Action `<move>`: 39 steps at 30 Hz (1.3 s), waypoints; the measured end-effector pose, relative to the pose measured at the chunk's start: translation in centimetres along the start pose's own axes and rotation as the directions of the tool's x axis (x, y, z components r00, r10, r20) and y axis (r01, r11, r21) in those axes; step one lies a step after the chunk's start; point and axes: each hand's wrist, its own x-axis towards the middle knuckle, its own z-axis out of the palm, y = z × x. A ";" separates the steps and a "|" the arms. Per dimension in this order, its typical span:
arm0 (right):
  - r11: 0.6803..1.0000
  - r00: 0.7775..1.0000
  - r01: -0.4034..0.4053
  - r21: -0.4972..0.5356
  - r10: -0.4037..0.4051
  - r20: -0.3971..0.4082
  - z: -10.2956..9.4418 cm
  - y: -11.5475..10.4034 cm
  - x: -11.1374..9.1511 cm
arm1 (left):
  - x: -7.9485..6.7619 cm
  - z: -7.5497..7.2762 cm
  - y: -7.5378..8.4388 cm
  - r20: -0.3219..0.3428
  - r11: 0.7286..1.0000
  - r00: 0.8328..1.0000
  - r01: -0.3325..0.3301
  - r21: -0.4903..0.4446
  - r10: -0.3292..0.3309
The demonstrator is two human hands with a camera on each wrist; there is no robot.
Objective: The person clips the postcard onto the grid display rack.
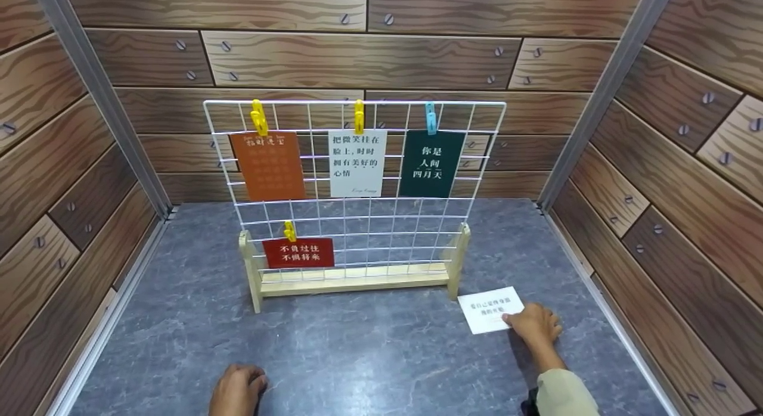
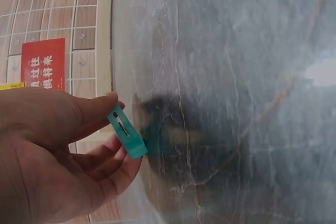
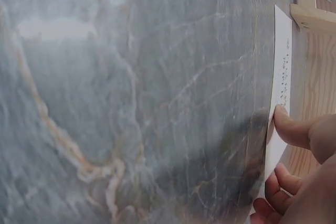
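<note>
My right hand pinches the lower right edge of a white card with printed characters, just right of the rack's foot. In the right wrist view the thumb lies on the face of the card and the fingers are behind it. Near the front of the table is my left hand; the left wrist view shows it pinching a teal clothespin between thumb and fingers. A white wire grid rack on a wooden stand holds clipped cards.
Along the rack's top hang an orange card, a white card and a dark green card, under yellow and blue clothespins. Lower left, a red card hangs from a yellow clothespin. Wood-patterned walls enclose the grey table.
</note>
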 end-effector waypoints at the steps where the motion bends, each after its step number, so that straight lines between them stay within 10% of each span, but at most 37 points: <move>1: 1.000 1.000 0.003 0.009 -0.003 -0.008 -0.1 0.1 0.0 | 0.0 -0.1 0.1 0.001 1.000 1.000 0.005 -0.017 -0.005; 16: 0.988 0.993 0.063 0.144 -0.077 0.091 -1.7 2.2 -0.4 | -0.6 -0.8 1.4 -0.073 0.994 0.996 -0.054 -0.098 0.047; 31: 0.919 0.935 -0.085 0.386 -0.061 0.350 -2.5 3.1 -2.3 | -0.9 -0.1 3.7 -0.159 0.970 0.978 -0.161 -0.179 0.133; 39: 0.874 0.935 -0.017 0.486 -0.158 0.317 -1.1 2.0 -3.0 | -0.7 0.2 5.0 -0.203 0.945 0.960 -0.237 -0.225 0.193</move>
